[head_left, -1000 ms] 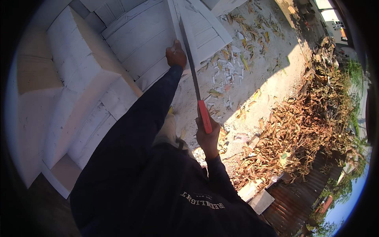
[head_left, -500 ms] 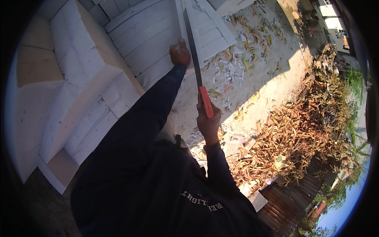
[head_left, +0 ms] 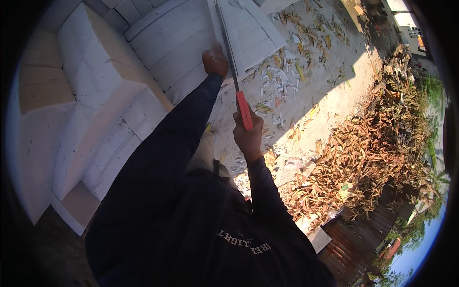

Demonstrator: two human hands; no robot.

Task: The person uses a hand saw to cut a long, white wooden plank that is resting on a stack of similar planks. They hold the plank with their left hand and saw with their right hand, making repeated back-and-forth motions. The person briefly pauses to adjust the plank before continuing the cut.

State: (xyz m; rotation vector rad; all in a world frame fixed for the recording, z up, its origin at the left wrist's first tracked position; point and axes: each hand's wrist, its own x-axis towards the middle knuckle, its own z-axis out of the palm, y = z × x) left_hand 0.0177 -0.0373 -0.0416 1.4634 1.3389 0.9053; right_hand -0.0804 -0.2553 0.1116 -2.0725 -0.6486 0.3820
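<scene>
My right hand [head_left: 249, 136] is closed around the red handle of a handsaw [head_left: 244, 111]. The saw's long dark blade points away from me and lies along a narrow white strip [head_left: 215, 21], with its far end near the upper edge of the view. Left of the blade, my left hand [head_left: 215, 62] is closed at the near end of that strip, fingers curled under and partly hidden. Beneath both is a stack of white blocks [head_left: 172, 52]. To the right of the blade lies a flat white slab [head_left: 253, 40].
More white blocks [head_left: 95, 76] are stacked at the left. White offcuts [head_left: 284, 79] and leaves litter the sandy ground at right. Farther right is a big heap of dry brown leaves [head_left: 363, 153], with rusty corrugated sheets [head_left: 358, 237] nearer me.
The saw and my right hand have moved forward, away from me and slightly left, along the strip. My left hand stays at about the same place.
</scene>
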